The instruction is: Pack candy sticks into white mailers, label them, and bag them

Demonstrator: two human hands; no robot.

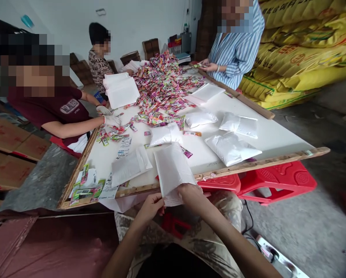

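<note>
A white mailer envelope (174,168) lies half over the near table edge, its open end towards me. My left hand (151,206) pinches the left corner of that end between thumb and fingers. At the other side my right hand (190,195) is closed at the envelope's mouth, with its fingertips partly hidden. Just left of it lies another white envelope (131,166). A plump white envelope (165,135) sits behind, and more filled ones (233,148) rest to the right.
Small colourful packets (164,85) are heaped on the white table (277,135), which has a wooden rim. Three people stand or sit around it, one with gloved hands (110,117). Red stools (279,181) are at the right, near a power strip (277,256). Yellow sacks (294,58) are stacked behind.
</note>
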